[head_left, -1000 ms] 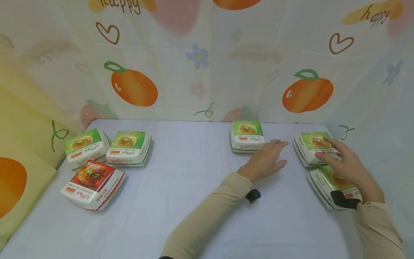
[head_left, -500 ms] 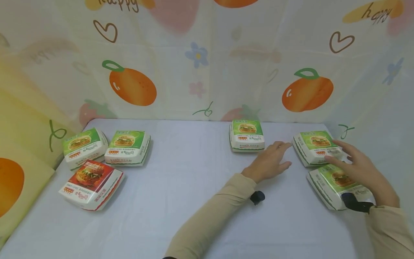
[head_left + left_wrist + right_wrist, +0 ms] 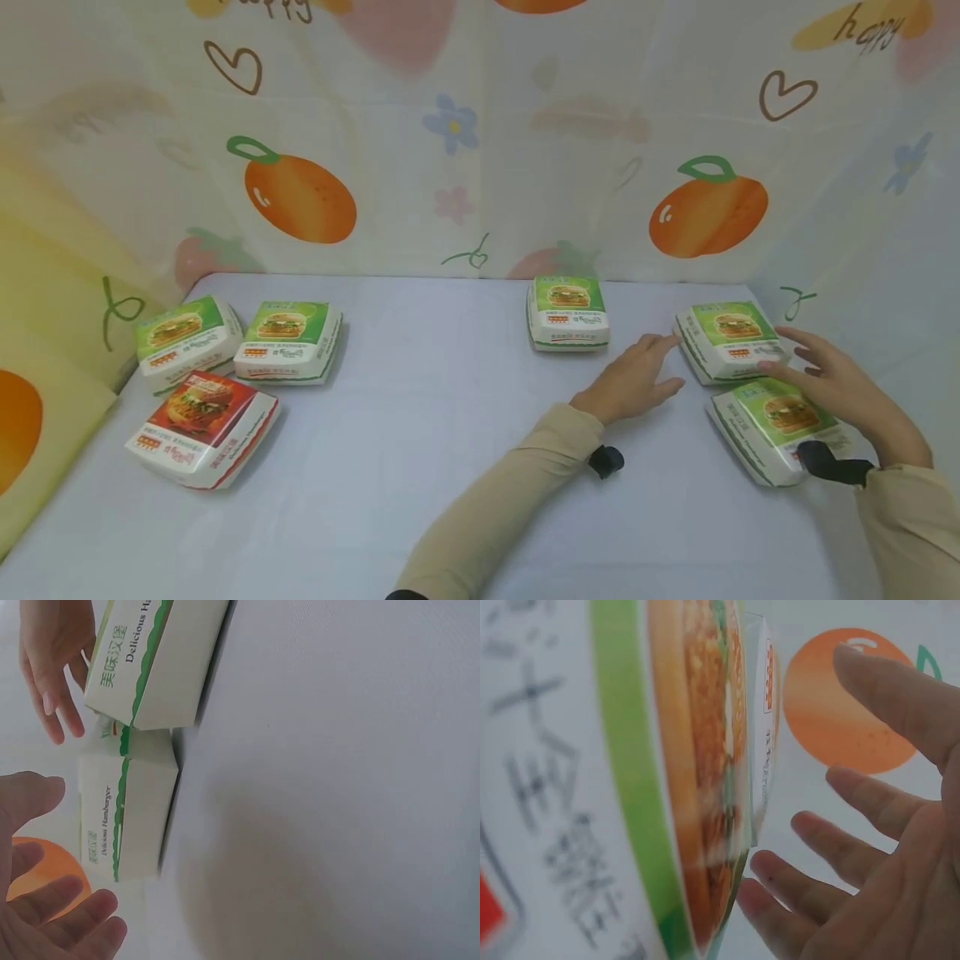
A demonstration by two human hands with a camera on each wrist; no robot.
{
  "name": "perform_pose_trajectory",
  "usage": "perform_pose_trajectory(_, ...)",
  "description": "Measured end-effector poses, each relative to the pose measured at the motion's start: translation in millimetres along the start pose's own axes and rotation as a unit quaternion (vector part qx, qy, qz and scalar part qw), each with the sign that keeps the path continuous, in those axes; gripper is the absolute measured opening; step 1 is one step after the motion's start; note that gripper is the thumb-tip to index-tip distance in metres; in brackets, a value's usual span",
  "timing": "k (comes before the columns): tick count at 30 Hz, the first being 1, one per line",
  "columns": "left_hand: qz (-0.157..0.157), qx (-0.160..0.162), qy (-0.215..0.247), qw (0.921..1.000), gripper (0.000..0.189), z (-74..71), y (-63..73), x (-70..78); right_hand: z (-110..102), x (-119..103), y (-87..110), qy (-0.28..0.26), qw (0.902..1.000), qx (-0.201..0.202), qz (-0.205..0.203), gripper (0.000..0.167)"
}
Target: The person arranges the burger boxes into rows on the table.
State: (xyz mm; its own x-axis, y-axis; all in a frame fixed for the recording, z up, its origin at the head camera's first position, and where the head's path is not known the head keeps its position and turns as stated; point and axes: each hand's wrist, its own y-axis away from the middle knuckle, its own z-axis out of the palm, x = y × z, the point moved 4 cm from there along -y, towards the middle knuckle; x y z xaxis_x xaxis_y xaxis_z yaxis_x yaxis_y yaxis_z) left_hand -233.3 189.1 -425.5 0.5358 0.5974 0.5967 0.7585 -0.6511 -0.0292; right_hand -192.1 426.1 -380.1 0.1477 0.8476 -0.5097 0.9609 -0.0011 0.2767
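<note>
Two green-and-white hamburger boxes sit at the right of the table, a back box and a front box right at its near side. My left hand, fingers extended, has its fingertips beside the back box's left edge. On the other side, my right hand spreads its fingers at that box's right edge, the thumb over its near right corner and the wrist above the front box. The left wrist view shows both hands with relaxed fingers flanking the back box. In the right wrist view, the front box fills the left side.
Another green hamburger box stands at the back, left of my left hand. Two green boxes, one left and one right, and a red hamburger box are grouped far left. A patterned cloth hangs behind the white table.
My left hand has moved right to the back box's left edge. My right hand has shifted right, from over that box to its right edge. The boxes keep their places.
</note>
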Motion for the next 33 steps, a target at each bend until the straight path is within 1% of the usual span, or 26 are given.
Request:
perform_pose_trajectory(4,-0.007,-0.007,0.013,0.9999,0.065,9.1,-3.1,0.0,1.0,-0.4,-2.1,-0.015,0.9997,-0.021,0.005,0.089)
perform_pose_trajectory(9,-0.009,-0.012,0.028,0.9995,0.065,18.8,-5.3,0.8,2.9,-1.0,-3.8,-0.018,0.9993,-0.033,0.005,0.09)
perform_pose_trajectory(14,-0.017,-0.004,0.036,0.9992,0.067,21.6,-6.5,0.2,6.5,-4.6,-7.7,-0.011,0.9991,-0.036,-0.017,0.085)
perform_pose_trajectory(18,-0.028,0.0,0.047,0.9985,0.069,22.8,-8.9,-3.0,6.0,-5.3,-10.7,-0.011,0.9988,-0.037,-0.03,0.083)
perform_pose_trajectory(24,-0.05,-0.012,0.08,0.9954,0.075,28.3,-15.7,-12.3,2.7,-4.4,-15.5,0.003,0.999,-0.04,-0.018,0.087)
perform_pose_trajectory(28,-0.041,-0.02,0.104,0.9935,0.075,32.6,-20.1,-16.8,5.8,-6.3,-16.7,0.014,0.998,-0.06,-0.014,0.085)
perform_pose_trajectory(31,-0.024,-0.019,0.126,0.9915,0.075,33.8,-21.9,-17.3,9.1,-8.5,-17.9,0.012,0.9973,-0.068,-0.023,0.084)
perform_pose_trajectory(33,-0.017,-0.012,0.142,0.9897,0.074,34.5,-22.2,-17.1,10.6,-10.0,-18.8,0.008,0.9972,-0.067,-0.032,0.083)
